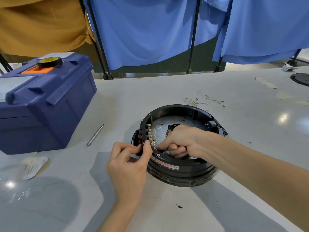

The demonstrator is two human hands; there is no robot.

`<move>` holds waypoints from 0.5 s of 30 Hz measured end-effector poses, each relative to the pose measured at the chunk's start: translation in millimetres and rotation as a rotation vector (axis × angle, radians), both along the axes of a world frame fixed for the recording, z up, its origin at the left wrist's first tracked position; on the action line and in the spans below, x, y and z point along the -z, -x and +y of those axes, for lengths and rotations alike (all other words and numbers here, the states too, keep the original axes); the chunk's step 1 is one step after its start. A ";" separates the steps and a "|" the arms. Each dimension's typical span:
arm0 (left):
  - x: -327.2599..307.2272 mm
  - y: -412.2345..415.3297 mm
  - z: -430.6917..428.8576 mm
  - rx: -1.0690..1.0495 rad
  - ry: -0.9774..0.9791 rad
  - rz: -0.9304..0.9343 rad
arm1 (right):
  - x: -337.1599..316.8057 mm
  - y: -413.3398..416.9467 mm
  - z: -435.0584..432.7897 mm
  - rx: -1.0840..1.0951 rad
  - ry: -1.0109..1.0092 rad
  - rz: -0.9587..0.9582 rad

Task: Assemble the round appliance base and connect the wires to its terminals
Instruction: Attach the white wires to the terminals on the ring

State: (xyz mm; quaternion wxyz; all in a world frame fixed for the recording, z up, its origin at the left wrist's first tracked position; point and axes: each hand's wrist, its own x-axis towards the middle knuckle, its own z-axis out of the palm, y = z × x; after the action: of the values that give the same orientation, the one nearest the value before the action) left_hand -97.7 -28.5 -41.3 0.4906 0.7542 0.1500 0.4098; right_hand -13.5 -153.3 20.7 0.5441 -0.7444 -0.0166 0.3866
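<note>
A round black appliance base (184, 171) lies on the white table, open side up, with a metal floor inside. A black switch block with a row of brass terminals (151, 137) sits on its left wall; thin white wires (158, 132) run from them. My left hand (128, 164) pinches the base's left rim at the switch block from outside. My right hand (180, 141) reaches inside the base, fingers curled, pinching a wire end at the lowest terminal. The wire tip is hidden by my fingers.
A blue toolbox (41, 104) with a roll of black tape (49, 62) on its lid stands at the left. A metal bit (95, 135) lies beside it. Loose wires (205, 101) lie behind the base, a paper slip (34, 166) front left, another black part (301, 78) far right.
</note>
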 end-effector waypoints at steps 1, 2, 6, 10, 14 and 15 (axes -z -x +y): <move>0.4 0.1 0.2 -0.002 -0.009 -0.002 | 0.6 1.0 0.5 0.029 -0.009 -0.001; 0.6 0.1 0.3 -0.003 -0.019 -0.003 | 0.5 2.4 1.4 0.060 -0.019 0.000; 1.3 -0.5 0.8 -0.011 -0.039 -0.008 | 1.6 4.8 2.8 0.155 -0.048 0.012; 3.8 -2.0 1.0 -0.014 -0.036 -0.007 | 1.7 4.3 2.9 0.204 -0.062 0.065; 4.6 -2.5 -0.1 -0.019 -0.027 -0.019 | 2.1 4.9 2.6 0.181 -0.054 0.085; 5.0 -2.7 -0.3 -0.018 -0.020 -0.022 | 2.0 5.3 2.6 0.173 -0.052 0.083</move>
State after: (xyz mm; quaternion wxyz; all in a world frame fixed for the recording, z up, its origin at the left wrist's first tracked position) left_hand -95.0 -28.7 -46.3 0.4808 0.7532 0.1473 0.4241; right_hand -18.7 -150.7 18.7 0.5948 -0.7120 0.0602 0.3683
